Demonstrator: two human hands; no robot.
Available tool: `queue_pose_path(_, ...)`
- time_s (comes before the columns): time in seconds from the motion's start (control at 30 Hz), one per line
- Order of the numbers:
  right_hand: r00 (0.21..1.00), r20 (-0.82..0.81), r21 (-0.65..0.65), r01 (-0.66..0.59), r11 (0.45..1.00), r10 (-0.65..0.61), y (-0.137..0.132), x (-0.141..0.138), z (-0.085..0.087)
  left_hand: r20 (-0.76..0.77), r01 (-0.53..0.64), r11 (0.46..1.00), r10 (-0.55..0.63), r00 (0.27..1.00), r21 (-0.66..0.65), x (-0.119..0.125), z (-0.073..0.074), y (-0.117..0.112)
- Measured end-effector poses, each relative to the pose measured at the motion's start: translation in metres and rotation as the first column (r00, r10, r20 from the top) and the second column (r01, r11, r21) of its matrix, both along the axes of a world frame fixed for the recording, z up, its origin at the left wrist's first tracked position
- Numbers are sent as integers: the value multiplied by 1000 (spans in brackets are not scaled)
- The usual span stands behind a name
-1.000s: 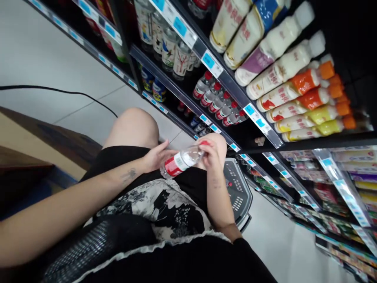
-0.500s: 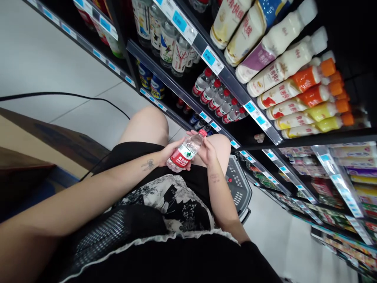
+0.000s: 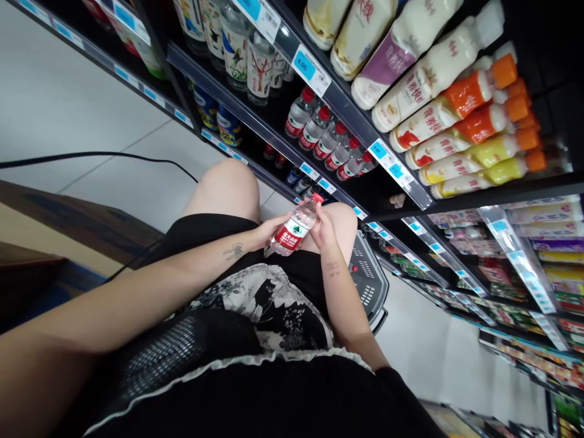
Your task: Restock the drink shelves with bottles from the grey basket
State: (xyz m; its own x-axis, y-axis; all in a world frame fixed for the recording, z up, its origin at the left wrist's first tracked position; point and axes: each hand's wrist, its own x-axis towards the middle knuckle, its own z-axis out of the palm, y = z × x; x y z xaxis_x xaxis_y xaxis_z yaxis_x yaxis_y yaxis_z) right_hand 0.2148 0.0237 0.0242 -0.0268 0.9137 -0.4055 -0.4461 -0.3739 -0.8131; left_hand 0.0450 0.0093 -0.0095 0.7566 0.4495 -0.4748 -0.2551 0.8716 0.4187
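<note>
A clear water bottle (image 3: 296, 226) with a red and white label and a red cap is held tilted above my lap, its cap end pointing away from me. My left hand (image 3: 272, 232) grips it from the left near its base, some fingers hidden behind it. From the right, my right hand (image 3: 323, 227) is closed around the upper part, just below the cap. Both wrists rest close to my knees. Similar small red-capped bottles (image 3: 325, 139) stand in a row on the shelf beyond my knees.
Dark shelves with a price-tag rail (image 3: 305, 68) run diagonally ahead. Milky drink bottles (image 3: 422, 82) fill the upper right shelf. A grey plastic basket (image 3: 365, 274) stands beside my right knee. A black cable (image 3: 114, 154) crosses the floor near a cardboard box (image 3: 86, 219) at left.
The bottle has turned slightly about its length, so the label faces differently, and sits a little farther from me. Both hands remain on it. The view has shifted slightly.
</note>
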Motion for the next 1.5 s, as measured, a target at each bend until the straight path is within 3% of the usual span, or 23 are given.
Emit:
queue_pose_path(0.13, 999, 30, -11, 21, 1000, -21, 0, -1, 2, -10, 72, 997, -72, 997, 39, -5, -3, 1)
queue_pose_path(0.37, 999, 19, -84, 33, 996, -31, 1, -3, 8, 109, 186, 982, -188, 976, 30, -14, -7, -1)
queue_pose_path(0.6, 999, 24, -64, -25, 998, 26, -1, -4, 9, 95, 186, 982, -188, 977, 34, -19, -10, -4)
queue_pose_path(0.8, 997, 28, 12, -77, 997, 77, -3, -2, 4, 55, 194, 981, -195, 979, 26, -20, -5, -3)
queue_pose_path(1.0, 989, 111, 23, -98, 995, 95, -5, 2, 1, 26, 171, 985, -172, 985, 25, -19, -6, -3)
queue_pose_path(1.2, 944, 319, -12, 90, 996, -81, -12, -8, 7, -94, 64, 994, -56, 994, 87, -6, -13, -7)
queue_pose_path(1.3, 855, 480, 137, 150, 979, -198, -21, -6, 21, -104, -1, 991, 15, 994, 137, -6, -8, -3)
queue_pose_path(1.37, 716, 596, 318, 205, 926, -363, -27, 1, 39, -107, -81, 982, 100, 989, 172, -11, -6, 2)
queue_pose_path(1.4, 613, 627, 429, 243, 870, -480, -29, 7, 51, -109, -115, 977, 136, 985, 181, -14, -7, 4)
queue_pose_path(1.5, 237, 547, 762, 257, 595, -803, -24, 33, 85, -132, -145, 976, 167, 977, 161, -19, -12, 10)
